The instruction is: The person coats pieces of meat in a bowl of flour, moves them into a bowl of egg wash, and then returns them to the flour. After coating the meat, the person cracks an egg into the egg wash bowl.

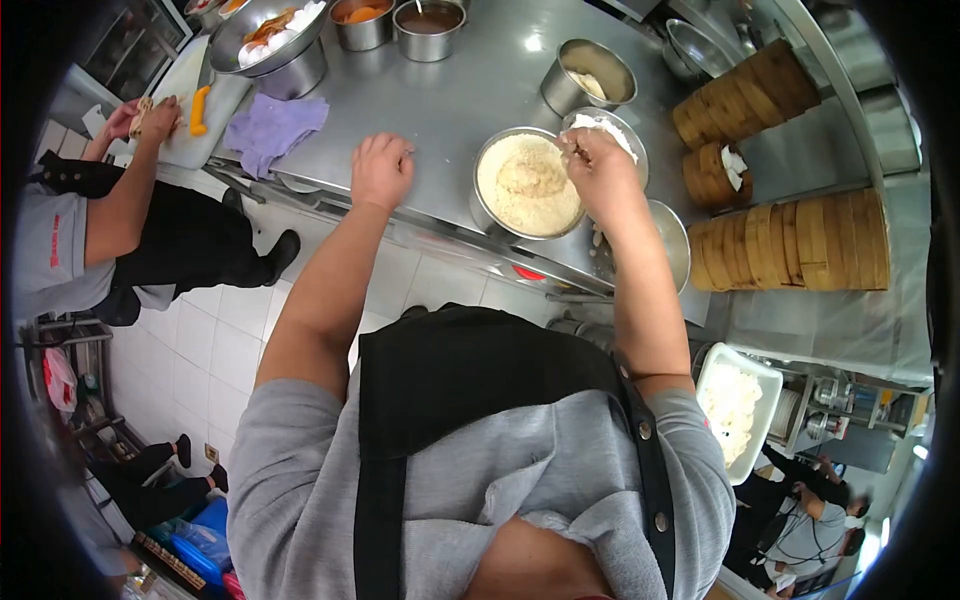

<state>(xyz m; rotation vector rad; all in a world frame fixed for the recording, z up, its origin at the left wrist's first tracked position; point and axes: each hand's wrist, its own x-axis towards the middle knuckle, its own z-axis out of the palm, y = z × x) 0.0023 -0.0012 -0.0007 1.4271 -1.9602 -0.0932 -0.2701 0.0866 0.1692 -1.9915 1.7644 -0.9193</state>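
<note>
My left hand (383,170) rests on the steel counter near its front edge, fingers curled in, with nothing seen in it. Over the right rim of a steel pot (478,205) is my right hand (604,178), its fingers pinched together. Whatever they may hold is hidden. Pale yellow crumbs (525,180) fill the pot, with a low mound in the middle. Just behind my right hand, a steel bowl (641,150) contains a white powdery stuff (605,125), partly covered by the hand.
Behind stands a pot (595,60) with pale pieces inside. Bamboo steamers (790,245) are stacked at right. A purple cloth (272,130) lies left of my left hand. At far left a co-worker's hands (155,118) work at a cutting board (215,130) beside a yellow-handled knife (199,110).
</note>
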